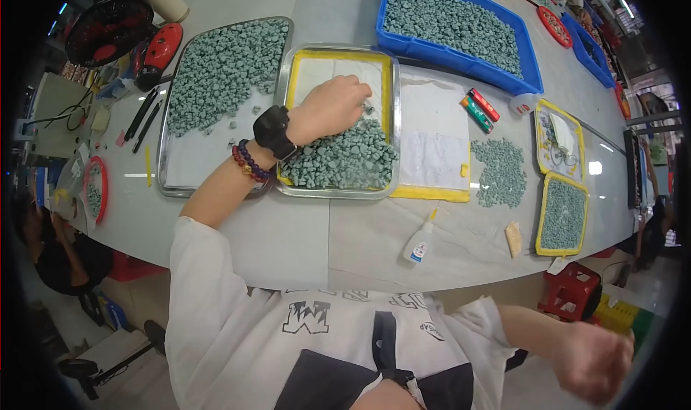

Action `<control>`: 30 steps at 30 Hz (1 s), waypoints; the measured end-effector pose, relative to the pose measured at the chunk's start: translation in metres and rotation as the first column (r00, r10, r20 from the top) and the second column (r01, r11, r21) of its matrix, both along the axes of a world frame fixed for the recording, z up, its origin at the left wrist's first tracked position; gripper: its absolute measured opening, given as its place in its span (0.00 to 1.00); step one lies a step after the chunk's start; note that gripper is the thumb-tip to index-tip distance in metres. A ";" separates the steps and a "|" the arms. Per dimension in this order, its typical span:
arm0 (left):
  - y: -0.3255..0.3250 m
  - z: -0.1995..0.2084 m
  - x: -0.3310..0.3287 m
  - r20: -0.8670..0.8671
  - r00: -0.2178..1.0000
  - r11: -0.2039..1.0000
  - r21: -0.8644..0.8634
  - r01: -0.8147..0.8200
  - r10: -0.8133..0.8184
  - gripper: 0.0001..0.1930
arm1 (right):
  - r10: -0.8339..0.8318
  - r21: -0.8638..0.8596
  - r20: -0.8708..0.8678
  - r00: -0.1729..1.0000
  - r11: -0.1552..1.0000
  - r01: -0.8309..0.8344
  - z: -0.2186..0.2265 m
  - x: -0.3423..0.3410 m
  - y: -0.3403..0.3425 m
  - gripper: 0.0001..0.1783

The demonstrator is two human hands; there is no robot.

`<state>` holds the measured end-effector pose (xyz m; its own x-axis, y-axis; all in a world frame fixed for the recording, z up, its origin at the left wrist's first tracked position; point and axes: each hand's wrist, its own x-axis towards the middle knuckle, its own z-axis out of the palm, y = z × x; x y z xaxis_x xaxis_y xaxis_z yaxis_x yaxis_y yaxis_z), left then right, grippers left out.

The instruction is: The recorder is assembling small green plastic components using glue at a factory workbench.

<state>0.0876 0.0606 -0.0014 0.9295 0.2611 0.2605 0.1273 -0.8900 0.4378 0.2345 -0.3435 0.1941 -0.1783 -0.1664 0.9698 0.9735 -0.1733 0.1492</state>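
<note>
My left hand (332, 110), with a black watch (274, 131) and beaded bracelets at the wrist, reaches over a metal tray (395, 122) lined in white with a yellow border. Its fingers are curled together, and whatever they may hold is hidden. Small green stones (345, 158) fill the near part of this tray, and a loose stone (369, 110) lies just by the fingertips. Off the table at the lower right, my right hand (594, 363) hangs beside my body. Its fingers look curled but are smeared by motion.
Left stands a larger metal tray (167, 169) of green stones; a blue bin (461, 56) of them is at the back. Rightward lie a white sheet (432, 136), lighters (481, 110), a stone pile (498, 172), yellow-rimmed trays (540, 215) and a glue bottle (419, 243).
</note>
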 end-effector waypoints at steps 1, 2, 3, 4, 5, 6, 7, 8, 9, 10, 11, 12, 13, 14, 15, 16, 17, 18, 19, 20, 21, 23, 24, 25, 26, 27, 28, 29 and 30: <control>-0.002 -0.005 0.012 -0.064 0.998 0.999 0.041 -0.013 0.015 0.08 | -0.083 -0.173 -0.303 0.949 0.984 0.031 -0.032 -0.005 0.020 0.21; -0.006 -0.007 0.020 -0.127 0.992 0.997 0.073 -0.019 0.028 0.08 | -0.023 -0.344 -0.604 0.797 0.909 -0.234 -0.068 -0.006 0.018 0.24; -0.007 -0.006 0.027 -0.122 0.992 0.997 0.071 -0.011 0.020 0.08 | -0.195 -0.546 -0.653 0.731 0.791 -0.277 -0.108 -0.016 0.024 0.32; -0.004 -0.006 0.029 -0.144 0.989 0.999 0.031 -0.018 0.022 0.08 | -0.198 -0.549 -0.814 0.546 0.573 -0.609 -0.122 -0.025 0.032 0.40; -0.004 -0.002 0.030 -0.167 0.986 1.000 -0.011 -0.018 0.016 0.08 | -0.323 -0.618 -0.785 0.529 0.344 -0.707 -0.129 -0.026 0.033 0.45; -0.006 0.000 0.028 -0.190 0.982 0.998 -0.051 -0.021 0.011 0.08 | -0.397 -0.693 -0.707 0.585 0.225 -0.685 -0.135 -0.033 0.036 0.45; -0.009 0.003 0.022 -0.196 0.981 0.998 -0.053 -0.019 0.008 0.08 | -0.448 -0.748 -0.621 0.643 0.094 -0.657 -0.139 -0.041 0.041 0.45; -0.008 0.006 0.019 -0.110 0.994 0.997 -0.078 -0.029 0.020 0.08 | -0.450 -0.747 -0.624 0.639 0.104 -0.656 -0.142 -0.045 0.045 0.45; -0.008 0.008 0.014 -0.024 0.999 0.994 -0.105 -0.038 0.036 0.08 | -0.429 -0.774 -0.588 0.686 0.054 -0.631 -0.144 -0.048 0.049 0.45; -0.005 0.013 0.006 0.057 0.997 0.990 -0.129 -0.052 0.060 0.08 | -0.397 -0.797 -0.556 0.730 0.004 -0.605 -0.147 -0.051 0.056 0.45; -0.008 0.020 -0.001 0.055 0.997 0.990 -0.130 -0.044 0.052 0.08 | -0.375 -0.818 -0.517 0.770 -0.048 -0.573 -0.150 -0.053 0.060 0.45; -0.019 0.035 -0.010 0.161 0.981 0.963 -0.263 -0.061 0.106 0.08 | -0.385 -0.816 -0.519 0.763 -0.045 -0.577 -0.155 -0.053 0.059 0.45; -0.032 0.047 -0.021 0.253 0.951 0.917 -0.394 -0.064 0.176 0.08 | -0.379 -0.815 -0.517 0.768 -0.056 -0.577 -0.163 -0.052 0.059 0.44; -0.046 0.053 -0.041 0.264 0.944 0.786 -0.619 0.007 0.199 0.08 | -0.366 -0.816 -0.515 0.775 -0.069 -0.574 -0.171 -0.051 0.062 0.42; -0.064 0.057 -0.061 0.265 0.937 0.596 -0.799 0.081 0.228 0.08 | -0.353 -0.816 -0.512 0.783 -0.085 -0.572 -0.176 -0.048 0.063 0.41; -0.087 0.063 -0.081 0.262 0.939 0.424 -0.893 0.150 0.221 0.08 | -0.352 -0.811 -0.514 0.782 -0.097 -0.577 -0.176 -0.048 0.062 0.41; -0.107 0.064 -0.099 0.265 0.940 0.230 -0.949 0.215 0.214 0.08 | -0.288 -0.713 -0.670 0.684 -0.008 -0.702 -0.176 -0.048 0.061 0.39; -0.131 0.062 -0.111 0.165 0.959 0.101 -0.984 0.146 0.229 0.08 | -0.212 -0.585 -0.800 0.561 0.069 -0.808 -0.175 -0.047 0.060 0.38; -0.150 0.060 -0.115 0.066 0.968 -0.025 -0.997 0.074 0.241 0.08 | -0.113 -0.433 -0.900 0.421 0.126 -0.892 -0.172 -0.048 0.063 0.36; -0.161 0.052 -0.114 0.054 0.965 -0.033 -0.997 0.065 0.258 0.08 | -0.115 -0.426 -0.903 0.414 0.108 -0.898 -0.168 -0.054 0.066 0.36; -0.170 0.041 -0.113 0.037 0.956 -0.240 -0.965 0.110 0.290 0.09 | -0.018 -0.274 -0.961 0.276 0.198 -0.941 -0.162 -0.065 0.070 0.35; -0.176 0.037 -0.105 0.009 0.948 -0.446 -0.881 0.157 0.317 0.11 | 0.194 0.059 -0.981 0.010 0.347 -0.936 -0.151 -0.083 0.077 0.32; -0.172 0.040 -0.098 0.028 0.950 -0.500 -0.845 0.189 0.311 0.12 | 0.184 0.061 -0.983 0.003 0.341 -0.938 -0.153 -0.084 0.080 0.32; -0.166 0.044 -0.090 0.052 0.953 -0.550 -0.807 0.217 0.300 0.14 | 0.257 0.073 -0.967 0.005 0.293 -0.953 -0.158 -0.084 0.084 0.31; -0.163 0.046 -0.084 0.077 0.954 -0.597 -0.765 0.243 0.290 0.15 | 0.328 0.080 -0.945 0.005 0.245 -0.966 -0.162 -0.083 0.088 0.31; -0.163 0.045 -0.083 0.067 0.952 -0.597 -0.765 0.241 0.298 0.15 | 0.401 0.090 -0.916 -0.008 0.186 -0.978 -0.167 -0.084 0.092 0.31; -0.163 0.044 -0.082 0.044 0.958 -0.598 -0.773 0.213 0.284 0.15 | 0.398 0.098 -0.917 -0.019 0.179 -0.979 -0.167 -0.086 0.098 0.31; -0.163 0.043 -0.082 0.021 0.963 -0.598 -0.780 0.184 0.268 0.14 | 0.407 0.044 -0.912 0.045 0.205 -0.978 -0.164 -0.088 0.104 0.31; -0.162 0.042 -0.081 0.001 0.969 -0.601 -0.784 0.156 0.249 0.13 | 0.412 -0.015 -0.904 0.114 0.236 -0.972 -0.159 -0.090 0.112 0.32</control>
<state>0.0064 -0.1010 0.0406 0.8902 0.2723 -0.3651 -0.1003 0.8992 0.4260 0.1449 -0.2319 0.0346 0.3425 0.7408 0.5778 0.3100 0.4914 -0.8139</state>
